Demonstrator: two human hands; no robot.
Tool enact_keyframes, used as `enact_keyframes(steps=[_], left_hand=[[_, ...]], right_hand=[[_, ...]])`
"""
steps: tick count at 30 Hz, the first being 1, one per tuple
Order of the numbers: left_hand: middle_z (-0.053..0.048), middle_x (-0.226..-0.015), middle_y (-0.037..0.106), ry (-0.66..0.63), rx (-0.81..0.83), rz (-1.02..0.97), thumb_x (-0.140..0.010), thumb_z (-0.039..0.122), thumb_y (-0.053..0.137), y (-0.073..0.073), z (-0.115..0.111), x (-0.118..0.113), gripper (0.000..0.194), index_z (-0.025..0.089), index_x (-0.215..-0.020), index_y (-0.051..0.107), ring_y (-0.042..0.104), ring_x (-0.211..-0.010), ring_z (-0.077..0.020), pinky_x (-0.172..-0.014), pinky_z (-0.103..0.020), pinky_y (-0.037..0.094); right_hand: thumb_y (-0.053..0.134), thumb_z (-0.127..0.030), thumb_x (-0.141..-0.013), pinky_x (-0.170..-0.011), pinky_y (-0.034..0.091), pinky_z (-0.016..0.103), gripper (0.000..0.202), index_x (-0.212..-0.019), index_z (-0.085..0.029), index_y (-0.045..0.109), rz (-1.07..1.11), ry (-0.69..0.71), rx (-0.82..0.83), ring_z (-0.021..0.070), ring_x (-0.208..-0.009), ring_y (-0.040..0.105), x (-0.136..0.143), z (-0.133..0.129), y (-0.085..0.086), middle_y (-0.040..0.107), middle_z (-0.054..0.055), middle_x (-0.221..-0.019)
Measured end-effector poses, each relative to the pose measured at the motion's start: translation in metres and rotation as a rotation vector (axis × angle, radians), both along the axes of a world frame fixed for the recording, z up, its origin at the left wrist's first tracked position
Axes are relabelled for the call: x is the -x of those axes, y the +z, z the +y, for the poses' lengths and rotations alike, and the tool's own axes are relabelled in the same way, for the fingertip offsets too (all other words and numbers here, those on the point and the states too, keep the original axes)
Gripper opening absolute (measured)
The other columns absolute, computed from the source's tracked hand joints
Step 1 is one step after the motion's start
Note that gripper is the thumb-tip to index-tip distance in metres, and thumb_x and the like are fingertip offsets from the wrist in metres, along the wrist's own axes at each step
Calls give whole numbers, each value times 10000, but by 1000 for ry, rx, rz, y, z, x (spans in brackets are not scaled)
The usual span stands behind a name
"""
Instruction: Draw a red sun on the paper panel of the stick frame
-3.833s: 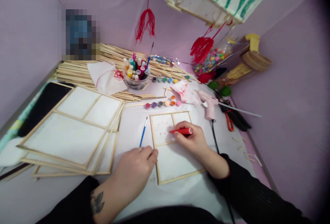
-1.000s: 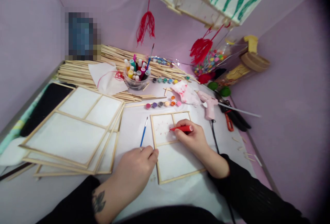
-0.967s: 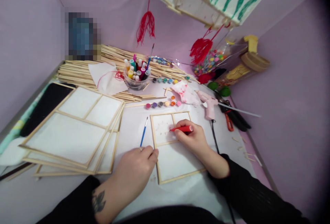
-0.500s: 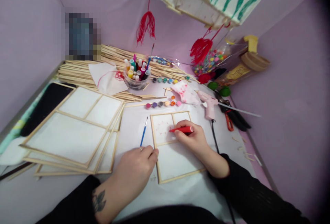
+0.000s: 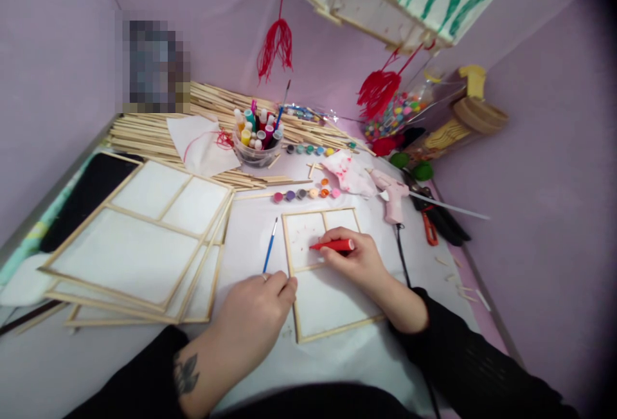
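Head view: the right hand (image 5: 357, 258) is gripping the red marker (image 5: 337, 245) over the far-left pane (image 5: 303, 229) of the framed panel (image 5: 328, 300) on the desk (image 5: 247, 232), while the left hand (image 5: 255, 310), grip unclear, is touching its left edge, ideally bracing for even strokes.

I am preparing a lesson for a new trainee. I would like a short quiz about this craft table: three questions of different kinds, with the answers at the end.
1. Choose one. What does the right hand hold?
a) a glue gun
b) a red marker
c) a paint pot

2. True or false? A blue paintbrush lies between the pile of frames and the single frame.

3. Fill the gap. As the person sees it, the left hand is at the ____ edge of the single frame.

Key: 1. b; 2. True; 3. left
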State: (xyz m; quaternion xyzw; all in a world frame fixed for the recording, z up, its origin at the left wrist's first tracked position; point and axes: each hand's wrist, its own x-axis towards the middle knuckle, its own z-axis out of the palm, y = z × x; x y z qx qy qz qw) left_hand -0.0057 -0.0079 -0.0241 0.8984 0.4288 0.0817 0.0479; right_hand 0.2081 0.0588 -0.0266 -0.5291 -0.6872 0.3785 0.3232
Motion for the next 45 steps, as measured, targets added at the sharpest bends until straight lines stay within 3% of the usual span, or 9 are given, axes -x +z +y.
enact_keyframes(steps=[17, 24, 30, 37, 45], left_hand=[[0, -748, 608, 9, 11, -8, -861, 110, 576, 0, 0, 0, 152, 167, -990, 634, 577, -597, -179, -509, -308, 415], [8, -746, 603, 12, 11, -5, -875, 121, 562, 1, 0, 1, 131, 176, -974, 626, 576, -605, -169, -521, -298, 414], [7, -757, 612, 6, 6, -11, -849, 113, 593, -2, 0, 0, 167, 172, -1003, 625, 578, -605, -176, -515, -304, 421], [9, -764, 615, 12, 11, -12, -877, 123, 560, 1, 0, 1, 143, 176, -990, 630, 583, -606, -170, -526, -305, 434], [6, -764, 606, 9, 3, -21, -894, 124, 527, -3, 0, 1, 151, 174, -996, 625, 581, -602, -173, -518, -312, 428]], right_hand=[[618, -180, -720, -616, 500, 260, 55, -747, -180, 665, -6, -14, 5, 154, -624, 629, 1, 0, -1, 701, 26, -703], [611, -182, -720, -598, 479, 257, 47, -738, -184, 654, 19, -87, 18, 146, -609, 598, -2, -1, -2, 679, 17, -688], [612, -185, -713, -620, 485, 265, 63, -750, -181, 663, 18, -56, 21, 153, -628, 614, 0, 0, -2, 690, 24, -706], [615, -185, -709, -565, 458, 247, 38, -726, -187, 648, 34, -144, 26, 137, -579, 571, -2, -1, -2, 664, 7, -661], [611, -159, -696, -602, 468, 255, 67, -735, -183, 660, 34, -101, 25, 142, -607, 589, 0, -1, -3, 676, 10, -682]])
